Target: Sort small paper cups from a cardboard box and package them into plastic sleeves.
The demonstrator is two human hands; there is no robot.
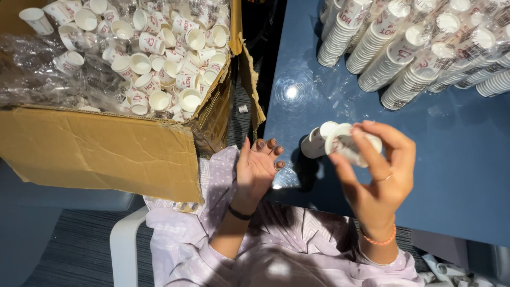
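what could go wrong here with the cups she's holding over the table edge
1. The right hand pinches the small stack of paper cups only with its fingertips, near the blue table edge; a slip could drop them to the floor.
2. The left hand is open and empty, so it gives the stack no support.
3. The long cup stacks lie leaning on the table; a bump might roll them.

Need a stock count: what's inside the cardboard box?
The cardboard box holds loose small white paper cups with red print, heaped among crumpled clear plastic wrap. Whatever lies below the top layer is covered.
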